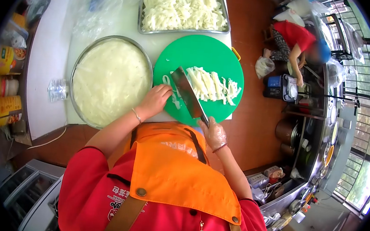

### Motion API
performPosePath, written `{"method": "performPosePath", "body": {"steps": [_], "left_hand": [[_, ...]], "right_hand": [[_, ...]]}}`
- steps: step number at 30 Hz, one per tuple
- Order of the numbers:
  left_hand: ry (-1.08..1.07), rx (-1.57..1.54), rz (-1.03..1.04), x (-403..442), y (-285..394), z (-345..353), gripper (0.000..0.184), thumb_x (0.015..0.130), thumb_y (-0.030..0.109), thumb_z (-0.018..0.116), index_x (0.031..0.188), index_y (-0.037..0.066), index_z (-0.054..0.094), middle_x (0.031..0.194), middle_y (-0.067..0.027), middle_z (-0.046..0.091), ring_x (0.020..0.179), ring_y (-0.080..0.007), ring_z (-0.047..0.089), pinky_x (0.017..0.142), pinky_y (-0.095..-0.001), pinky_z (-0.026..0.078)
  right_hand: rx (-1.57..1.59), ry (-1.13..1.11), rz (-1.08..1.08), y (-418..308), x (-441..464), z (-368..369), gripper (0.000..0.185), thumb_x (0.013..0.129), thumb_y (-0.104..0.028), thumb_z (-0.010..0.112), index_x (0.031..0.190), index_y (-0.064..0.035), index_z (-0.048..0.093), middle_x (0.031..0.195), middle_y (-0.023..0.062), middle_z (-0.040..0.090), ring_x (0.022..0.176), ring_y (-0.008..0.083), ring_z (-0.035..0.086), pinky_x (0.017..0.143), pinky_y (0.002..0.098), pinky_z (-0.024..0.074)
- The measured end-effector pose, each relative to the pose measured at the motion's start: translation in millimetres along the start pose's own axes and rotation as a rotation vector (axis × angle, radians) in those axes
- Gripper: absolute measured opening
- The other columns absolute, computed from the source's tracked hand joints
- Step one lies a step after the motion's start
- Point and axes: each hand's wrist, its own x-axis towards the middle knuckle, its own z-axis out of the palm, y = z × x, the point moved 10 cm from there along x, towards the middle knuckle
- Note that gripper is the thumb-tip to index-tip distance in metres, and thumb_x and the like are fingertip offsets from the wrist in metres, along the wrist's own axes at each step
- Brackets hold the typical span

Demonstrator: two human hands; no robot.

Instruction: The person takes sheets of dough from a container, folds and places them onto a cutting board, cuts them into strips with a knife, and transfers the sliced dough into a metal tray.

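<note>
My right hand [215,134], in a clear plastic glove, grips the handle of a cleaver [186,89]. Its broad blade lies slanted across a round green cutting board [186,48]. To the blade's right is a row of cut white, noodle-like strips [210,85]. A few narrow white strips [175,100] lie on the blade's left. There my left hand [155,100] rests at the board's edge, fingers bent together and touching those strips; its fingertips are partly hidden. Left of the board stands a round metal pan [79,59] holding a pale, smooth sheet.
A rectangular metal tray [183,32] heaped with white strips sits beyond the board. Clear plastic sheeting [102,11] covers part of the white table. Another person [293,37] in red bends at the right. A plastic bottle [58,90] is left of the pan.
</note>
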Motion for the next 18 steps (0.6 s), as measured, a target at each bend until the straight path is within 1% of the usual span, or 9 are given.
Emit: {"method": "performPosePath", "body": {"steps": [1, 3, 5, 8, 10, 11, 14, 17, 18], "left_hand": [[0.023, -0.024, -0.034, -0.5, -2.6, -1.7, 0.028, 0.079, 0.000, 0.058, 0.106, -0.002, 0.063, 0.113, -0.0149, 0.061, 0.110, -0.0322, 0.058, 0.094, -0.0394, 0.049], [0.066, -0.077, -0.095, -2.0, -3.6, -3.5, 0.031, 0.081, -0.002, 0.058, 0.112, -0.001, 0.060, 0.116, -0.0157, 0.058, 0.109, -0.0323, 0.058, 0.093, -0.0390, 0.050], [0.227, -0.338, -0.337, -12.3, -20.4, -6.1, 0.036, 0.085, 0.000, 0.058, 0.121, 0.000, 0.055, 0.123, -0.0148, 0.056, 0.112, -0.0292, 0.057, 0.092, -0.0377, 0.051], [0.331, -0.897, -0.881, -50.7, -70.1, 42.1, 0.040, 0.092, 0.004, 0.058, 0.131, 0.002, 0.047, 0.134, -0.0102, 0.049, 0.119, -0.0251, 0.054, 0.095, -0.0368, 0.050], [0.350, -1.191, -1.186, -56.6, -69.1, 54.6, 0.049, 0.095, 0.013, 0.062, 0.137, 0.002, 0.042, 0.135, -0.0082, 0.048, 0.125, -0.0234, 0.050, 0.099, -0.0399, 0.048], [0.355, -1.236, -1.207, -54.7, -72.2, 58.6, 0.051, 0.094, 0.015, 0.063, 0.139, 0.003, 0.042, 0.134, -0.0086, 0.048, 0.126, -0.0231, 0.049, 0.100, -0.0408, 0.047], [0.381, -1.353, -1.298, -55.0, -72.3, 57.8, 0.055, 0.091, 0.020, 0.065, 0.139, 0.006, 0.041, 0.127, -0.0064, 0.051, 0.127, -0.0208, 0.046, 0.102, -0.0444, 0.042], [0.398, -1.257, -1.380, -60.0, -73.1, 53.6, 0.040, 0.092, 0.019, 0.064, 0.128, 0.008, 0.050, 0.120, -0.0037, 0.053, 0.122, -0.0187, 0.047, 0.102, -0.0433, 0.042], [0.358, -1.272, -1.348, -54.5, -73.1, 56.7, 0.035, 0.092, 0.020, 0.064, 0.123, 0.008, 0.052, 0.118, -0.0035, 0.054, 0.120, -0.0177, 0.048, 0.101, -0.0426, 0.042]], "right_hand": [[0.042, 0.008, 0.031, 0.6, -2.5, -6.1, 0.038, 0.095, -0.040, 0.064, 0.102, -0.0030, 0.058, 0.082, 0.0269, 0.066, 0.077, 0.0417, 0.067, 0.066, 0.0500, 0.0508], [0.275, 0.030, 0.033, -0.2, -4.7, -15.0, 0.034, 0.095, -0.035, 0.064, 0.103, -0.0023, 0.060, 0.075, 0.0186, 0.065, 0.067, 0.0313, 0.065, 0.062, 0.0448, 0.0503], [0.415, 0.121, -0.025, 0.0, -5.5, -27.7, 0.031, 0.097, -0.033, 0.063, 0.102, -0.0031, 0.061, 0.069, 0.0110, 0.063, 0.059, 0.0220, 0.061, 0.055, 0.0397, 0.0479], [0.888, -0.091, 0.265, 22.1, -12.6, -15.1, 0.028, 0.098, -0.035, 0.061, 0.096, -0.0070, 0.061, 0.063, 0.0001, 0.054, 0.052, 0.0099, 0.050, 0.046, 0.0295, 0.0391], [0.960, -0.019, 0.271, 46.7, -16.7, -16.0, 0.032, 0.100, -0.038, 0.055, 0.090, -0.0083, 0.056, 0.056, 0.0004, 0.049, 0.040, 0.0107, 0.042, 0.037, 0.0275, 0.0328], [0.993, 0.015, 0.272, 61.9, -17.6, -14.5, 0.035, 0.101, -0.040, 0.052, 0.086, -0.0089, 0.053, 0.052, 0.0006, 0.046, 0.033, 0.0112, 0.038, 0.033, 0.0265, 0.0296], [0.906, 0.244, 0.469, 108.7, -35.7, -35.9, 0.041, 0.101, -0.044, 0.052, 0.077, -0.0107, 0.050, 0.050, 0.0013, 0.046, 0.034, 0.0126, 0.041, 0.033, 0.0281, 0.0314], [0.907, 0.370, 0.550, 152.9, -48.5, -46.3, 0.046, 0.100, -0.047, 0.051, 0.071, -0.0116, 0.047, 0.048, 0.0014, 0.045, 0.033, 0.0132, 0.041, 0.033, 0.0291, 0.0317], [0.954, 0.358, 0.595, 165.6, -52.9, -42.7, 0.039, 0.097, -0.046, 0.059, 0.079, -0.0124, 0.051, 0.051, -0.0001, 0.046, 0.035, 0.0113, 0.038, 0.031, 0.0291, 0.0292]]}}
